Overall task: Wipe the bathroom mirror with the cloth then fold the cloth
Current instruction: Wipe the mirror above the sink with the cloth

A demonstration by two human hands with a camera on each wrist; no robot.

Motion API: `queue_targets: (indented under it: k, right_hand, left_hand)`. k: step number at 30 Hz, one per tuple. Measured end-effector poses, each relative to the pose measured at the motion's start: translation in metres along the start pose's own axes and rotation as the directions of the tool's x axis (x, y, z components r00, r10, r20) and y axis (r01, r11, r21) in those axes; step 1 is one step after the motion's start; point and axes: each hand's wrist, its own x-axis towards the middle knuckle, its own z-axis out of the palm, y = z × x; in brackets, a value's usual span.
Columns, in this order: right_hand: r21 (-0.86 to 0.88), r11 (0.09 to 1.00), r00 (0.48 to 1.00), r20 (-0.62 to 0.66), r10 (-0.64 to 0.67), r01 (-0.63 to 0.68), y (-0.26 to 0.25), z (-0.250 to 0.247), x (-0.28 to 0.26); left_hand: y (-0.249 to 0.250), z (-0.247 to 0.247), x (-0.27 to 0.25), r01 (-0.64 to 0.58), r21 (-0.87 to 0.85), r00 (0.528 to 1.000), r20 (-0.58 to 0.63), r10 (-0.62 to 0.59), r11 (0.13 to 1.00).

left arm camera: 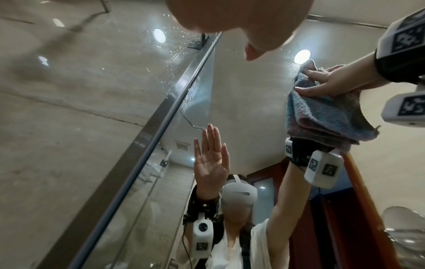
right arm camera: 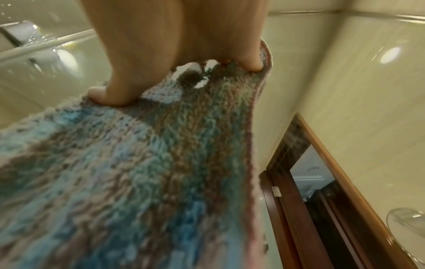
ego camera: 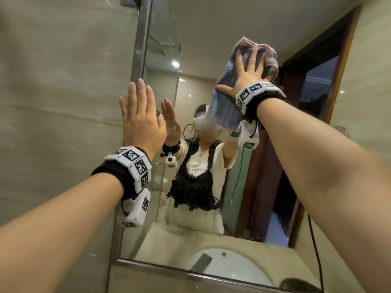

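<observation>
Up high, the right hand is the working grip: fingers spread flat, pressing the cloth against the mirror, the thumb on the cloth's left edge. The cloth, a knitted blue, grey and pink piece, sits bunched under the fingertips and hangs doubled over below the palm. Lower and to the left, the left hand is raised flat with straight fingers beside the mirror's metal frame, holding nothing. Below, the glass reflects a white sink.
</observation>
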Motion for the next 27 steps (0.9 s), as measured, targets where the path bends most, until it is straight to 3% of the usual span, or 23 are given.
queue_targets:
  k: [11, 16, 21, 27]
  right_hand:
    - [-0.109, 0.981, 0.984, 0.088, -0.154, 0.163, -0.010, 0.098, -0.097]
    - [-0.172, 0.955, 0.955, 0.213, -0.205, 0.244, -0.012, 0.160, -0.171]
    - [-0.168, 0.926, 0.898, 0.351, -0.264, 0.338, 0.008, 0.207, -0.231]
    - [-0.134, 0.898, 0.868, 0.351, -0.352, 0.419, 0.053, 0.232, -0.264]
  left_hand:
    - [0.003, 0.036, -0.090, 0.093, -0.063, 0.971, 0.225, -0.076, 0.994]
    - [0.007, 0.047, -0.137, 0.100, -0.096, 0.944, 0.323, -0.064, 0.990]
    - [0.011, 0.054, -0.179, 0.069, -0.063, 0.919, 0.392, -0.038, 0.996]
    - [0.048, 0.069, -0.216, 0.026, -0.021, 0.889, 0.457, -0.014, 0.999]
